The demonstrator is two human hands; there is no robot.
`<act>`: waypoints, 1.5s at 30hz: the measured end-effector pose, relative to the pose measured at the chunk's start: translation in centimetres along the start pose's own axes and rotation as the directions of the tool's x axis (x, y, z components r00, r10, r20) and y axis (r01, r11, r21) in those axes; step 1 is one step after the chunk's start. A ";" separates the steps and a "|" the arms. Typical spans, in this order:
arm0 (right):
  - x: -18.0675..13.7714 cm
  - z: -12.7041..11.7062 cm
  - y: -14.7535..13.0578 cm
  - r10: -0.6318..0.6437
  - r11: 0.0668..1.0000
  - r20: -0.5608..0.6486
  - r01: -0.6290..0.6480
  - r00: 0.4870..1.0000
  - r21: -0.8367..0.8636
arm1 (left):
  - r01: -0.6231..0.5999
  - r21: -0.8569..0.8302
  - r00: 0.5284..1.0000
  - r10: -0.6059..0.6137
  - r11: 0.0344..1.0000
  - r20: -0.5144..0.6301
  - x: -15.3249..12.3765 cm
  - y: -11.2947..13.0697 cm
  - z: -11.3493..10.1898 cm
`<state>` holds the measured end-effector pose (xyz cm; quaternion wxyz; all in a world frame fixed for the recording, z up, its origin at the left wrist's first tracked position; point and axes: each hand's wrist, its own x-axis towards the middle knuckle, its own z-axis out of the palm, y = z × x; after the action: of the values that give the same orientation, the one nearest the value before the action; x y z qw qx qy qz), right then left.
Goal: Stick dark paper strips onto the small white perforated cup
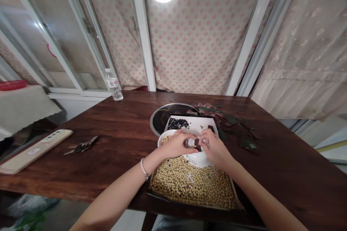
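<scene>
My left hand (176, 145) and my right hand (214, 148) meet above a white bowl (199, 158), fingers pinched together around a small dark piece (197, 147). The bowl rests on a black tray (162, 195) filled with yellow soybeans (189, 184). A few coloured bits lie among the beans. Beyond the bowl a white sheet (199, 122) carries a pile of small black beans (177, 123). A pearl bracelet circles my left wrist.
A dark round plate (159, 115) sits behind the sheet. Dark green and brown scraps (238, 130) are scattered to the right. A water bottle (114, 85), keys (82, 147) and a long beige case (35, 149) lie on the left of the wooden table (121, 133).
</scene>
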<state>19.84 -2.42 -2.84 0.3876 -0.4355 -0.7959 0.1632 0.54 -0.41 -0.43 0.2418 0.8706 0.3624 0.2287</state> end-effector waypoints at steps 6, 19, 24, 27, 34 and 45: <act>0.0 0.1 0.1 -0.018 1.000 0.023 0.018 1.000 0.011 | -0.008 0.020 1.000 0.008 1.000 0.009 0.1 -0.1 0.1; 0.2 -0.5 0.1 0.008 0.999 0.009 -0.008 1.000 0.045 | -0.016 -0.004 1.000 0.016 1.000 -0.002 0.1 0.0 -0.1; -0.2 -0.9 -0.1 -0.020 1.000 0.016 0.020 1.000 -0.003 | -0.005 0.003 1.000 0.005 1.000 0.021 0.1 0.4 -0.3; -0.2 -0.8 -0.4 -0.040 0.999 0.041 0.040 0.998 0.004 | 0.003 0.013 0.999 -0.004 1.000 0.034 0.1 0.6 -0.4; 0.3 -0.7 -0.1 -0.044 0.999 0.074 0.043 0.996 0.013 | -0.006 0.028 0.999 0.005 1.000 0.035 0.1 0.5 -0.3; 0.0 -0.6 0.0 -0.072 0.997 0.104 0.072 0.992 0.000 | 0.003 0.029 0.999 -0.005 1.000 0.051 0.1 0.3 -0.3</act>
<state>20.30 -2.52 -2.44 0.3505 -0.3984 -0.8304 0.1699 0.60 -0.43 -0.05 0.2390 0.8787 0.3611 0.2008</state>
